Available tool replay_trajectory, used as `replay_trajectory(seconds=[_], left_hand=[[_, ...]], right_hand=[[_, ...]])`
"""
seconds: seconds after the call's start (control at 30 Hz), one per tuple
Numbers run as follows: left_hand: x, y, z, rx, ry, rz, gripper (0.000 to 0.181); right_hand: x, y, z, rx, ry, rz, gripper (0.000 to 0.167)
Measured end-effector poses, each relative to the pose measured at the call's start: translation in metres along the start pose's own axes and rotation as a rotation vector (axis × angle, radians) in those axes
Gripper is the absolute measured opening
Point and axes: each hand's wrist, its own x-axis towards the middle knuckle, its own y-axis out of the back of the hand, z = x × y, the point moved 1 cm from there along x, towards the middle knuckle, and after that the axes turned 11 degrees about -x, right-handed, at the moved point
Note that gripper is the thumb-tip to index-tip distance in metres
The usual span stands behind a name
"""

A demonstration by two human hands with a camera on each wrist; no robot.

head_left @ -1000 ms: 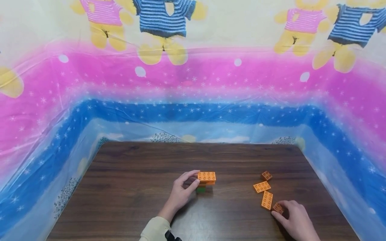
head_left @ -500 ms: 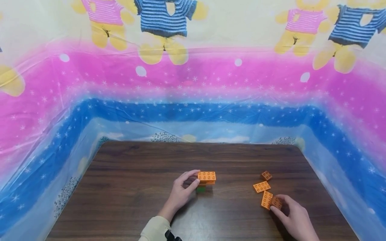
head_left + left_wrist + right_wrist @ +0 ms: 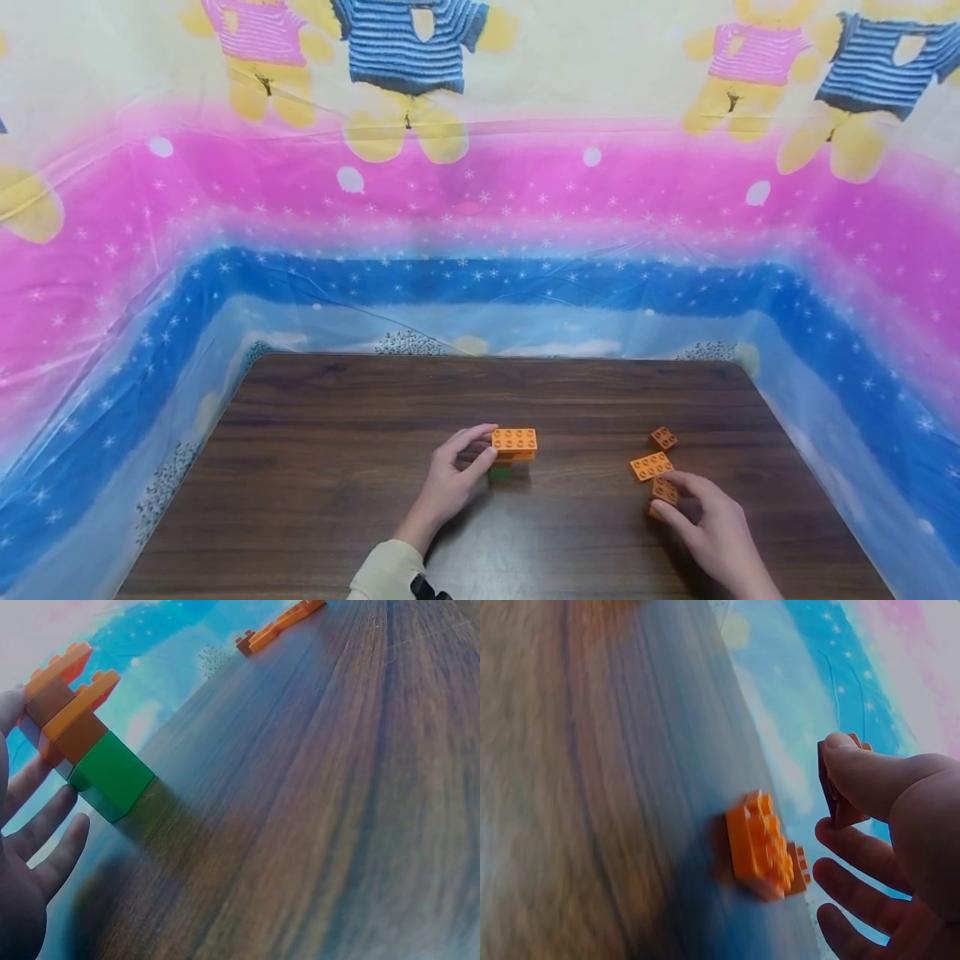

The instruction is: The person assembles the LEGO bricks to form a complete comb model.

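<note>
A stack of toy building bricks stands on the table left of the right hand's work. Its base is a green brick (image 3: 116, 776), with brown and orange bricks above it and a long orange brick (image 3: 514, 440) on top. My left hand (image 3: 447, 482) holds the stack's upper part from the left between thumb and fingers. Between thumb and fingertip, my right hand (image 3: 716, 527) pinches a small brown brick (image 3: 664, 490), raised off the table in the right wrist view. In the head view, it covers most of an orange brick (image 3: 656, 512).
Just beyond the right hand lies another long orange brick (image 3: 649, 467), with a small brown brick (image 3: 663, 437) behind it. The dark wooden table (image 3: 337, 433) ends at a printed cloth (image 3: 480, 275) hung around its back and sides.
My right hand has lifted the small brown brick from the table and carried it left, over the nearer orange brick. The left hand and its stack have stayed still.
</note>
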Motion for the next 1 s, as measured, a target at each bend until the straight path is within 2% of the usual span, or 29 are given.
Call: replay_trajectory(seconds=[0.17,0.47,0.77,1.0], left_hand=[[0.000,0.000,-0.001,0.002,0.010,0.008,0.035],[0.000,0.000,0.000,0.001,0.011,0.003,0.035],[0.000,0.000,0.000,0.002,-0.001,0.004,0.034],[0.000,0.000,-0.001,-0.005,-0.008,0.004,0.034]], right_hand=[[0.006,-0.003,-0.012,0.009,0.053,0.064,0.041],[0.017,-0.006,-0.028,0.010,0.049,0.009,0.042],[0.029,-0.011,-0.047,0.021,0.168,0.027,0.041],[0.041,-0.012,-0.064,0.080,0.205,0.015,0.043]])
